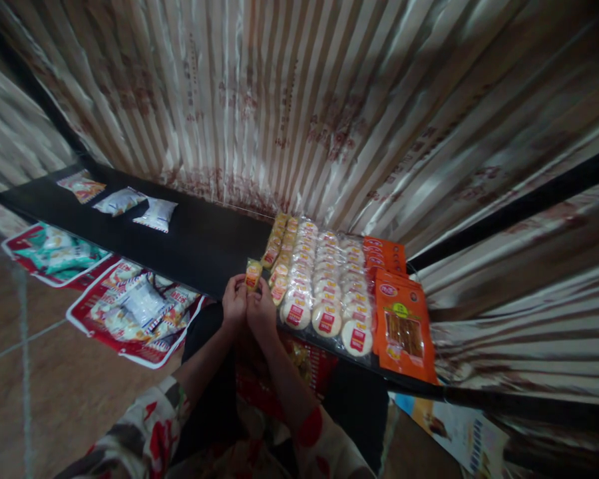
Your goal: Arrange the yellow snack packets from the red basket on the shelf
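Note:
Between my left hand [234, 305] and my right hand [262, 309] is a small yellow snack packet [253, 273], held upright by the fingertips of both. The hands are close together over the front edge of a black shelf [209, 246]. Just right of them stand rows of yellow snack packets [280, 239]. Beyond those, round white rice crackers [327, 319] in clear wrappers lie overlapped in columns. Orange snack bags [403, 326] overlap at the right end of the shelf.
Three wrapped snacks, including a white packet [156, 213], lie on the shelf's left part. Below its front edge are red-rimmed bags of green packets [60, 253] and white packets [142, 303]. A striped curtain [259, 100] hangs behind; dark poles [519, 206] frame the shelf.

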The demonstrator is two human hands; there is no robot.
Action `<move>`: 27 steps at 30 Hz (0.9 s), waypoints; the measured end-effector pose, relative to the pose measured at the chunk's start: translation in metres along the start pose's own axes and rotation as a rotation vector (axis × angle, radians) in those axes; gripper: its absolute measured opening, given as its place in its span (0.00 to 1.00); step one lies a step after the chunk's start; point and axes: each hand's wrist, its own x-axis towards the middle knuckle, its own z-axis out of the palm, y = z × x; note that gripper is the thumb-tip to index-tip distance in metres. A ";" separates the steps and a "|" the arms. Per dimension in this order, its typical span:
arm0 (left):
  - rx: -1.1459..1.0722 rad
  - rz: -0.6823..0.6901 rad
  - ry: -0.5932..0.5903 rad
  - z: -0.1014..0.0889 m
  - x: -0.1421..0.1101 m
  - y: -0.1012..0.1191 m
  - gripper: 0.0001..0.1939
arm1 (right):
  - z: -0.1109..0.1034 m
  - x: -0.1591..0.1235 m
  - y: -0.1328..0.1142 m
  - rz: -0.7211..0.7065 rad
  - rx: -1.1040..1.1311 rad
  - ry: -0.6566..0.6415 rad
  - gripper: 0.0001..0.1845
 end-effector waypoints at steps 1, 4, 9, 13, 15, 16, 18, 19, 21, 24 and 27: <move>0.001 -0.013 -0.007 0.000 0.001 -0.001 0.11 | 0.001 0.001 0.001 0.011 -0.002 0.004 0.29; -0.010 -0.048 -0.028 0.001 0.005 -0.002 0.11 | 0.002 0.002 0.001 0.038 -0.010 0.009 0.30; 0.009 -0.023 -0.038 0.004 0.009 -0.003 0.11 | 0.003 0.005 -0.001 0.054 0.030 -0.006 0.31; 0.036 0.004 -0.049 0.006 0.013 -0.004 0.12 | 0.005 0.010 0.004 0.055 0.006 -0.004 0.31; 0.064 0.012 -0.063 0.007 0.016 -0.005 0.12 | 0.006 0.012 0.006 0.040 -0.018 0.012 0.31; 0.079 0.016 -0.073 0.008 0.018 -0.005 0.12 | 0.006 0.013 0.007 0.029 -0.027 0.019 0.31; 0.106 0.030 -0.093 0.009 0.022 -0.006 0.13 | 0.007 0.015 0.009 0.011 -0.049 0.031 0.31; 0.116 0.039 -0.105 0.009 0.024 -0.006 0.13 | 0.008 0.016 0.010 0.006 -0.063 0.035 0.31; 0.134 0.065 -0.128 0.010 0.028 -0.006 0.13 | 0.008 0.018 0.010 0.002 -0.086 0.050 0.31; 0.157 0.097 -0.153 0.010 0.033 -0.005 0.14 | 0.008 0.020 0.009 -0.010 -0.094 0.065 0.32; 0.168 0.120 -0.172 0.010 0.035 -0.004 0.15 | 0.009 0.021 0.009 -0.041 -0.090 0.076 0.31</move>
